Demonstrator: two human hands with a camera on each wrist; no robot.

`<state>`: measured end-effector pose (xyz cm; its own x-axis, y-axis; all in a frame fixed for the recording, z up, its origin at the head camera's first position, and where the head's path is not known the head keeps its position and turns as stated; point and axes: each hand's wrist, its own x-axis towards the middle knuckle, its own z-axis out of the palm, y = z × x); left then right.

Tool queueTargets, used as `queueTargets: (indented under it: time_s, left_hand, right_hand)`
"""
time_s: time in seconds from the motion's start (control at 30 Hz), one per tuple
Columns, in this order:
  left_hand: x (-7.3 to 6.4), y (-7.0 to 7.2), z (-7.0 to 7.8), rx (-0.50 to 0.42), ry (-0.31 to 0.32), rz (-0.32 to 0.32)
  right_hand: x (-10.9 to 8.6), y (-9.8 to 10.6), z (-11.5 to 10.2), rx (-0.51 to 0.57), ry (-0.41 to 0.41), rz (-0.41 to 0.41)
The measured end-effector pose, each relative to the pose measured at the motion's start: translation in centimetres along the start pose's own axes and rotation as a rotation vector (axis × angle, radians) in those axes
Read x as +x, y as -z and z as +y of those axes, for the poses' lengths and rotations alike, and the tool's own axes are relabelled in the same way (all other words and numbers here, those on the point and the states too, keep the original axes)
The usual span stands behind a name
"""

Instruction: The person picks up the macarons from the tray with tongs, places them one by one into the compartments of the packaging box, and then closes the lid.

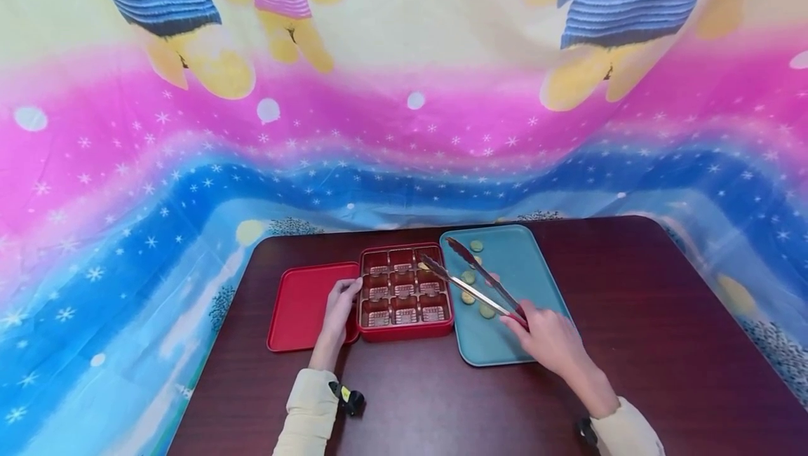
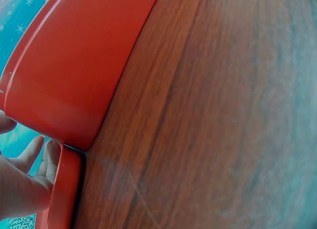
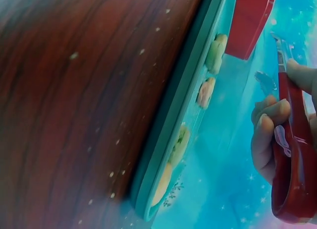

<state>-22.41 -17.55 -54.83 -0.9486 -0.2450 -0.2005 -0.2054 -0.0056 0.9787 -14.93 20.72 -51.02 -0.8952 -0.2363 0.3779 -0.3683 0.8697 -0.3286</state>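
Note:
My right hand grips a pair of red-handled tongs, whose two arms stand apart. One tip reaches over the far right compartment of a red box, beside a small yellowish piece there; the other tip is over the teal tray. My left hand touches the box's left side with its fingers fairly straight, its palm over the red lid. Small green, yellow and pinkish pieces lie on the tray, among them a green piece and a pinkish one.
The box's divided insert has several compartments. Lid, box and tray stand side by side on a dark wooden table. Behind the table's far edge hangs a patterned cloth. A black wrist strap sits on the left sleeve.

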Motion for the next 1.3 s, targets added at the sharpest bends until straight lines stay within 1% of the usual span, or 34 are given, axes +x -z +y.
queueTargets:
  time_s: [0.07,0.23,0.33,0.57,0.7,0.77,0.93,1.03,1.17,1.3]
  left_hand:
    - [0.0,0.0,0.0,0.003,-0.001,0.0]
    - [0.0,0.1,-0.2,0.014,0.005,0.004]
    - [0.0,0.2,-0.2,0.018,0.004,0.003]
    - [0.3,0.4,0.1,0.025,0.009,-0.021]
    - [0.1,0.3,0.3,0.029,-0.007,-0.011]
    - [0.1,0.2,0.3,0.023,-0.003,-0.01]
    - [0.1,0.1,0.0,0.02,-0.005,0.0]
    - [0.0,0.1,-0.1,0.035,-0.003,0.006]
    - [0.0,0.2,-0.2,0.031,-0.001,0.003]
    - [0.0,0.1,-0.1,0.01,0.0,0.001]
  right_hand:
    - [-0.2,0.2,0.3,0.006,-0.035,-0.023]
    - [-0.7,0.7,0.9,0.051,-0.152,-0.112]
    - [-1.0,0.9,1.3,0.054,-0.189,-0.122]
    - [-1.2,1.2,2.2,0.009,-0.168,-0.082]
    - [-1.2,1.4,2.5,-0.012,-0.154,-0.06]
    - [-1.2,1.5,2.6,-0.016,-0.154,-0.052]
    - [-1.4,1.6,2.8,-0.015,-0.156,-0.04]
    - [-1.6,1.6,3.0,-0.023,-0.139,-0.022]
    - [-1.7,1.6,3.4,-0.041,-0.109,0.009]
    - [-1.9,1.7,3.8,-0.026,-0.121,-0.012]
